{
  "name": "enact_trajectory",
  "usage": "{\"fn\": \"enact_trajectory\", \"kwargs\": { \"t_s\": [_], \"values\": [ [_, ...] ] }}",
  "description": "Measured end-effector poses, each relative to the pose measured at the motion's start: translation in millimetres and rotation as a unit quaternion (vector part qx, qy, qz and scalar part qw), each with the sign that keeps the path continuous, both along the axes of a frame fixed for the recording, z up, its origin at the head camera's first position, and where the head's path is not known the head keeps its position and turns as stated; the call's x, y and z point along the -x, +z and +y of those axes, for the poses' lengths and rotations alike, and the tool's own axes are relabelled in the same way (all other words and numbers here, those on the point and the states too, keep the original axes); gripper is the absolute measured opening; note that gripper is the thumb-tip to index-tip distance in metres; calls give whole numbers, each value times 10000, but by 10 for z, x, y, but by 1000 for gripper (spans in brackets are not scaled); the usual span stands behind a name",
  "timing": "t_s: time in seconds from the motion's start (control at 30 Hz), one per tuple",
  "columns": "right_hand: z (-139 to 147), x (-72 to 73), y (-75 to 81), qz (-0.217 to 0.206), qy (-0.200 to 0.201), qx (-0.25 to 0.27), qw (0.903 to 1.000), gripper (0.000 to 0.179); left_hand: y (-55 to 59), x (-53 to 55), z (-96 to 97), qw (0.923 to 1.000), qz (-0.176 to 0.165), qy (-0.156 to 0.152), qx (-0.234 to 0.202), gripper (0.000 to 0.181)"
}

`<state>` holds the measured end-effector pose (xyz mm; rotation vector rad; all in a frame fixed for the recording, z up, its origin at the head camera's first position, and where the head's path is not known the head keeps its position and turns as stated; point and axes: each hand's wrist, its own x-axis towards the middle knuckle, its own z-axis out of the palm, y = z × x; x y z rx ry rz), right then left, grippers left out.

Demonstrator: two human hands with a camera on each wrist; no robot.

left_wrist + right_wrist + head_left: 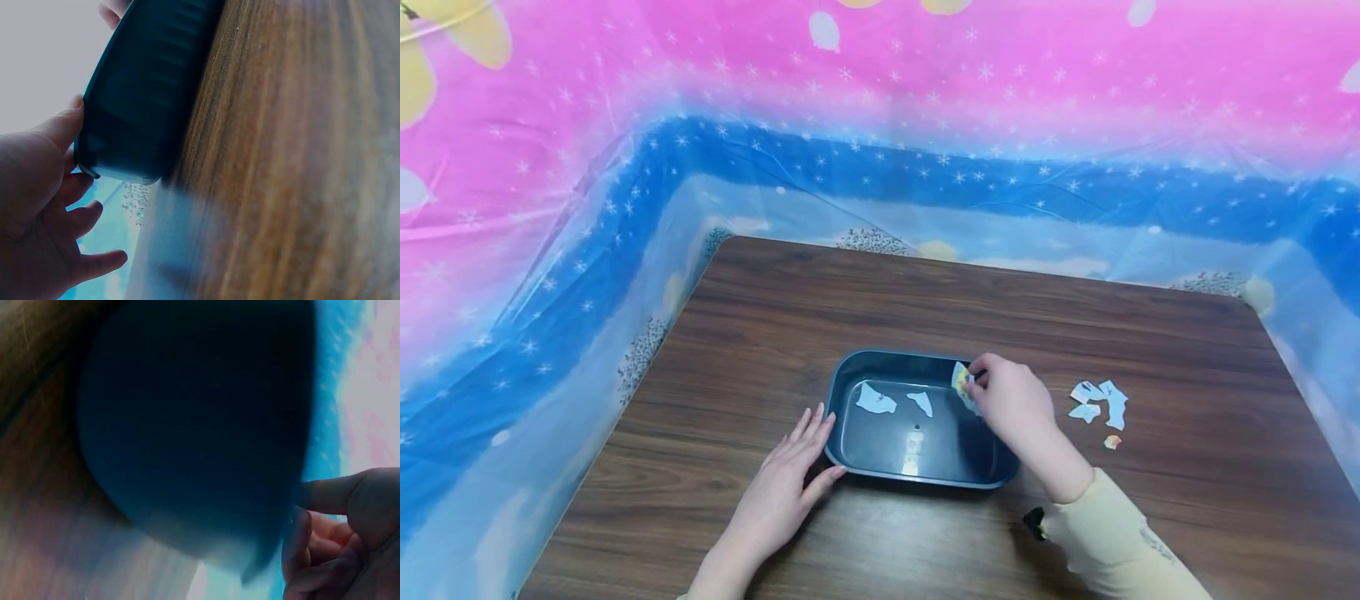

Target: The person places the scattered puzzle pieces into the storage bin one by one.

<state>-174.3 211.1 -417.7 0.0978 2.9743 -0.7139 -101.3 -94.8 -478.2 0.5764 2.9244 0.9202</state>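
Observation:
A dark blue-grey plastic tray (868, 462) sits on the wooden table. Two torn paper scraps lie in it, a wider one (876, 399) to the left and a narrow one (922, 403) nearer the middle. My right hand (1017, 404) pinches a scrap of paper (960, 379) with yellow print between thumb and fingers, over the tray's right end. In the right wrist view the tray wall hides that scrap. With fingers straight, my left hand (782, 492) rests at the tray's left side. Its thumb (72, 122) touches the rim in the left wrist view.
Right of the tray lies a loose group of pale torn scraps (1115, 406), with a small orange-printed scrap (1112, 442) just nearer me. A small black object (1034, 522) shows beside the right sleeve. A pink and blue patterned cloth (880, 125) hangs behind the table.

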Motion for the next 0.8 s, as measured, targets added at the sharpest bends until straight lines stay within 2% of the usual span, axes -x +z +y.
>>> {"fn": "enact_trajectory", "kwargs": {
  "t_s": [0.13,0.23,0.37,0.53,0.67,0.8],
  "values": [
    [-133,11,-144,-100,-16,-583,9982,9,-8,-1,8,10000,47,-6,-18,69],
    [-184,32,-231,-169,108,-859,9961,8,-11,-5,4,9999,134,-1,-38,68],
    [-219,56,-285,-261,243,-1151,9927,10,-6,-7,2,9998,218,-5,-40,68],
    [-234,54,-305,-373,194,-1413,9891,10,1,-10,9,9999,164,-25,-1,68],
    [-247,33,-332,-179,189,-1514,9881,14,-1,-5,8,9999,166,-1,-10,68],
    [-243,-28,-349,117,228,-1368,9903,9,-3,-4,7,9999,157,19,0,69]
  ]
}}
